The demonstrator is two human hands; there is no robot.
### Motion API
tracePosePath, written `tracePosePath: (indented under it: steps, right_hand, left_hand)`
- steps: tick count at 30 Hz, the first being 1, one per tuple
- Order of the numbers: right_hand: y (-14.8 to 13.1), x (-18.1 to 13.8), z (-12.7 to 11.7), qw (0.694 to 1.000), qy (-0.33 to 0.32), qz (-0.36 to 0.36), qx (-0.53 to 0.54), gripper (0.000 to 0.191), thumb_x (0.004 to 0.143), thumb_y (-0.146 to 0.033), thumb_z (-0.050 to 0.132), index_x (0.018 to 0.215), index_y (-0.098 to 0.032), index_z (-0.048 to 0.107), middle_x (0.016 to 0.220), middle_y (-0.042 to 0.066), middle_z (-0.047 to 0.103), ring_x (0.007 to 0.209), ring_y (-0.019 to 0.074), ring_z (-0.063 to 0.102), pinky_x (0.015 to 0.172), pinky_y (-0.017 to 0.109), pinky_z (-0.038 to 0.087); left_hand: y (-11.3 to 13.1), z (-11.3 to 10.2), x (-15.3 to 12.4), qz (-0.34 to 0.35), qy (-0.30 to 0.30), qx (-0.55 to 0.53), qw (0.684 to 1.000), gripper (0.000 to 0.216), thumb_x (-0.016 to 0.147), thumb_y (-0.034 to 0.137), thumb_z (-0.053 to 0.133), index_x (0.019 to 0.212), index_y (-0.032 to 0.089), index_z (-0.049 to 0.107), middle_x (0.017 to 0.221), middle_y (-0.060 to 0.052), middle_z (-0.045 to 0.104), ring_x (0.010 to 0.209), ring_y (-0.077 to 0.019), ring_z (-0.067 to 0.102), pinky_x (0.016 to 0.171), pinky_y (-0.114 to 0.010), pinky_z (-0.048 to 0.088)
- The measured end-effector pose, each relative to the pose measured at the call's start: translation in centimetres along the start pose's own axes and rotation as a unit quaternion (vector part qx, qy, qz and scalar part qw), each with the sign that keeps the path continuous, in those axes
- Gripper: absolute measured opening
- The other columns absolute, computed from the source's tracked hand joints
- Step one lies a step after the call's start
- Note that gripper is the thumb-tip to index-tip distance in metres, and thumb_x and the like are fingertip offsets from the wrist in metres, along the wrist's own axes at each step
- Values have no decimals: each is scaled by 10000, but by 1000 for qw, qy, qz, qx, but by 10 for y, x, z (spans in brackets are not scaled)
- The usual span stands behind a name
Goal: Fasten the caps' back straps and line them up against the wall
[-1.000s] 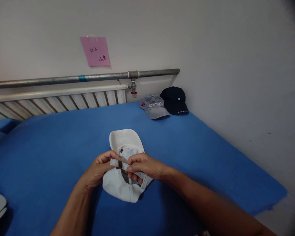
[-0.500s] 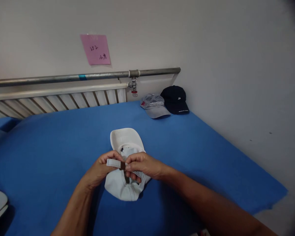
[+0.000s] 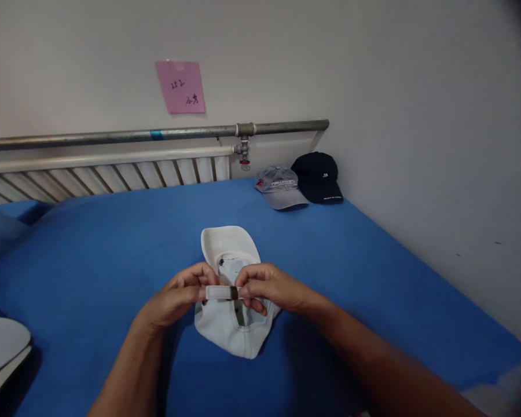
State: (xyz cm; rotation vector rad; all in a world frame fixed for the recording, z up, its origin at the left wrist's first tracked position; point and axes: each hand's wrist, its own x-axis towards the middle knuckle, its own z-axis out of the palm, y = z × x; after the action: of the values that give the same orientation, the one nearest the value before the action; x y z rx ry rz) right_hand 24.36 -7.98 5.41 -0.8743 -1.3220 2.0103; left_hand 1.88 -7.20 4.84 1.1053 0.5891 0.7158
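A white baseball cap (image 3: 232, 336) lies on the blue-covered surface, its brim pointing away from me and its inside partly showing. Across its back opening runs a white adjustment strap (image 3: 219, 292) with a dark brown buckle (image 3: 234, 292). My left hand (image 3: 178, 295) pinches the strap's left end between thumb and fingers. On the other side of the buckle, my right hand (image 3: 271, 286) grips the strap, thumb and forefinger close against the buckle. The right fingers partly cover the cap's opening.
A grey cap (image 3: 282, 188) and a black cap (image 3: 318, 178) sit side by side at the back right corner by the wall. White items (image 3: 4, 347) rest at the left edge. Behind the blue surface (image 3: 113, 260) are a radiator (image 3: 143, 174), a pipe with a valve and a pink note (image 3: 180, 87).
My left fingers have shifted onto the strap's end, and the strap now lies level rather than slanted. The whole view has moved slightly, so things appear further right.
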Motion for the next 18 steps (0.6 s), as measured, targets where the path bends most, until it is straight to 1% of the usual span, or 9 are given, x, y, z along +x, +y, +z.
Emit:
tracePosePath:
  steps: [2,4,8,10,11,13,15,18]
  right_hand:
    - [-2,-3,-2,1000,-7,-8,10,56,689,-174,616,736,-145,606,529,-43,595,375,59,478,383,174,383]
    - [-5,-5,-5,1000,-11,-16,17,55,679,-172,615,728,-147,609,498,-54,573,362,57,463,379,170,377]
    - [-7,-8,-14,1000,-7,-11,6,53,673,-180,615,712,-144,618,451,-68,530,345,51,423,370,164,361]
    - [-6,-8,-17,1000,-16,-1,1,61,669,-187,627,707,-139,623,452,-64,530,349,51,419,373,165,361]
    - [-6,-8,-18,1000,-23,3,1,62,665,-182,630,708,-137,626,458,-60,535,353,51,422,377,165,363]
    - [-5,-8,-17,999,-36,2,2,59,657,-160,630,711,-135,629,467,-57,545,363,51,434,384,163,366]
    - [-5,-8,-14,999,-35,-1,-3,56,659,-144,622,714,-133,631,479,-55,555,371,50,444,390,160,370]
    - [-4,-7,-8,999,-27,5,-17,54,661,-140,626,713,-132,631,501,-54,573,375,47,452,387,158,372]
  left_hand:
    - [-2,0,-3,16,-36,-26,999,191,697,248,756,815,167,630,861,-57,661,782,-167,578,694,-256,420]
    - [-4,1,-4,22,-56,-41,997,163,713,222,738,811,166,621,905,-66,665,822,-175,581,719,-266,420]
    - [-5,3,-5,1,-88,-35,996,158,723,223,729,818,162,619,1057,-91,662,909,-194,584,763,-280,418]
    - [-4,3,-4,-4,-92,-20,996,158,743,249,713,834,160,620,1111,-103,652,955,-210,577,798,-299,415]
    - [-4,3,-3,-5,-91,-10,996,152,761,265,697,831,156,618,1109,-108,652,970,-217,573,815,-309,412]
    - [-2,5,-2,-8,-76,19,997,146,796,284,667,809,150,610,1028,-96,661,943,-205,570,809,-302,406]
    - [-2,8,0,-30,-58,54,996,145,817,287,661,828,151,610,903,-58,650,831,-158,562,734,-262,400]
    - [-3,15,2,-75,-50,77,993,204,797,316,704,892,157,617,786,-12,613,686,-107,517,626,-220,363]
